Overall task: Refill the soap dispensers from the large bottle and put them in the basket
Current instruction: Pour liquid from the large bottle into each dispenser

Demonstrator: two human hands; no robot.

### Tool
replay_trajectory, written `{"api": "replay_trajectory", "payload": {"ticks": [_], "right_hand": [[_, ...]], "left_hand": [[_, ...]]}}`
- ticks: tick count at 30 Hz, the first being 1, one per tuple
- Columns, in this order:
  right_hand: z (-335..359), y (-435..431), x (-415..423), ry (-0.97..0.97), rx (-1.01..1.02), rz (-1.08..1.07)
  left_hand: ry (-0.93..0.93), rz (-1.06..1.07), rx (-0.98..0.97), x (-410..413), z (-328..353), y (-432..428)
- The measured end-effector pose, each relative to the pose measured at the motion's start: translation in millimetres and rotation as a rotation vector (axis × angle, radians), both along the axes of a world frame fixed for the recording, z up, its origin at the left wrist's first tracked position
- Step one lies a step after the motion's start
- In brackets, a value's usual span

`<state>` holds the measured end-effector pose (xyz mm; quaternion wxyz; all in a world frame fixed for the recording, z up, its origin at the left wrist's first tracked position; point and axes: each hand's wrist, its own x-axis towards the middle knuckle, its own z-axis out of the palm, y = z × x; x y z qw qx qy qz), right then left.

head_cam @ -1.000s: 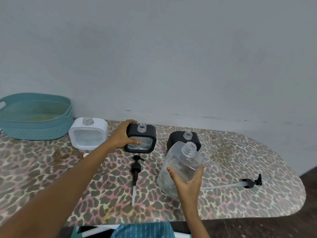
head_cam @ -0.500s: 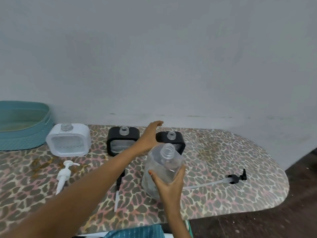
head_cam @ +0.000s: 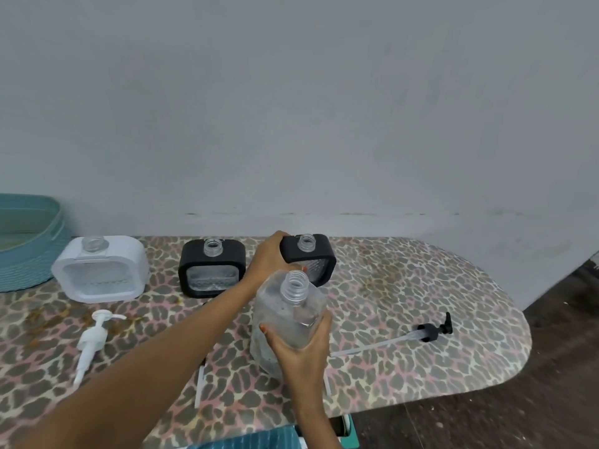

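Teal woven plastic basket (head_cam: 30, 257) sits far left. Rightward we see a white square dispenser (head_cam: 100, 273), a black square dispenser (head_cam: 212, 270), then our left hand (head_cam: 269, 259) gripping a second black dispenser (head_cam: 324, 252). Nearer, our right hand (head_cam: 301, 350) clasps the large clear uncapped bottle (head_cam: 287, 314).

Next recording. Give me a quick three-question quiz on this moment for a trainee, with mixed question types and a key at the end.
1. True or false: the large bottle held by the right hand has its cap on.
2. Fill in: counting the white dispenser, ___ dispensers stand on the table.
3. What does the left hand grip? A the white dispenser; B the black dispenser nearest the bottle; C the basket.

Key: 1 false, its neck is open; 2 three; 3 B.
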<state>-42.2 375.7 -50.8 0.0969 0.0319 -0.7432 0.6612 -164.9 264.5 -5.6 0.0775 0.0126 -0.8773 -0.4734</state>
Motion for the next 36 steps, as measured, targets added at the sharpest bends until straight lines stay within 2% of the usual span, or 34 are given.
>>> {"api": "replay_trajectory", "payload": {"ticks": [4,14,20,27,32,36], "right_hand": [[0,2,0,-0.005,0.023,0.000],[11,0,1,0.039,0.000,-0.003],[13,2,2,0.112,0.080,-0.042],[28,-1,3,0.157,0.178,0.028],[46,-5,5,0.263,0.332,0.137],[63,-6,8,0.409,0.547,0.220]], "left_hand": [[0.098,0.051,0.082,13,35,-9],[0.227,0.145,0.104,76,106,-77],[0.180,0.173,0.054,134,93,-121],[0.093,0.177,0.057,187,57,-144],[0.056,0.174,0.031,209,42,-148],[0.048,0.133,0.010,219,35,-146]]}}
